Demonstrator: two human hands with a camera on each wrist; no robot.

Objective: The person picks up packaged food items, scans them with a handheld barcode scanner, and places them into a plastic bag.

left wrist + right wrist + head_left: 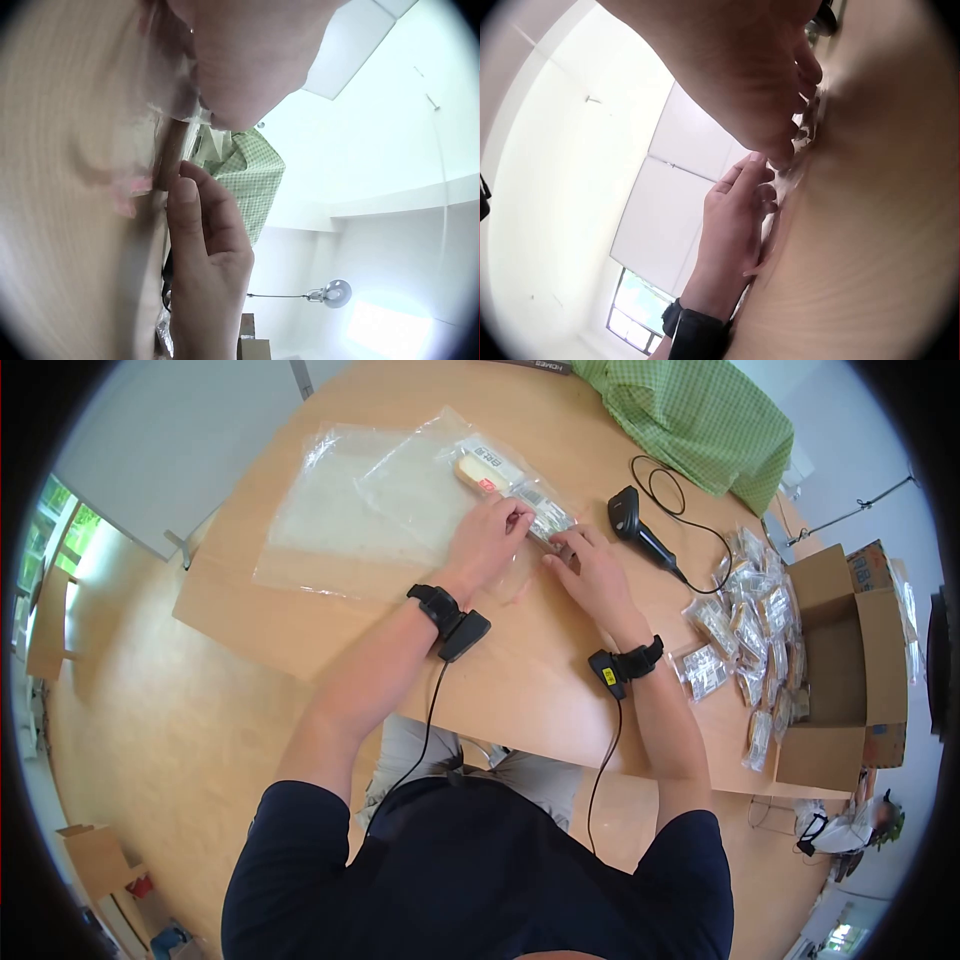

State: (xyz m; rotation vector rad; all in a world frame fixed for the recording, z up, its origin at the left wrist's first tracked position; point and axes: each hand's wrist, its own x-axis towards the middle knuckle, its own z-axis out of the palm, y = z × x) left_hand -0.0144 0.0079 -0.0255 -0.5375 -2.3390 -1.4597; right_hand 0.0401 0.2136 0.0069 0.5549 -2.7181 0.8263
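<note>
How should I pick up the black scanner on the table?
Grip the barcode scanner round its slim handle, coming from above on the near-right side. It lies flat, its wide head pointing away, its cable looping off behind, so the handle is probably the easiest part to wrap your fingers round.

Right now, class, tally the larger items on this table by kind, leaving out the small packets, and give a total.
Barcode scanner: 1
Cardboard box: 1
Green checked cloth: 1
Large clear plastic bags: 2, overlapping
Total: 5
</note>
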